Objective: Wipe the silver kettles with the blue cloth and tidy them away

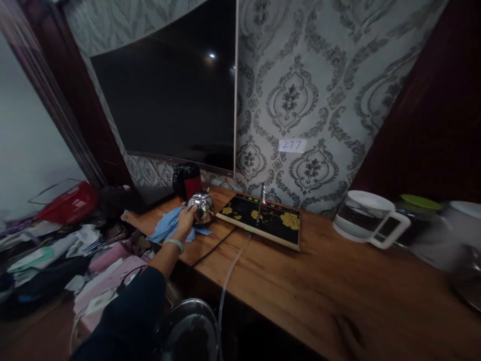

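Note:
My left hand (186,219), reaching in from the lower left, has its fingers closed at the left side of a shiny, round metal kettle (203,208). The kettle appears upright near the front edge of the wooden counter; whether its base touches the wood I cannot tell. A crumpled blue cloth (165,225) lies under and beside the hand. Just right of the kettle sits a black electric tea stove (244,213) with gold flowers and a thin upright spout (260,203). My right hand is out of view.
Behind the kettle stands a red and black jug (187,183). A clear pot with a white lid (363,215) and blurred containers line the right. Below the counter (300,286) sits a round metal basin (193,331), with a clear hose (227,281) nearby. Clothes are heaped at left.

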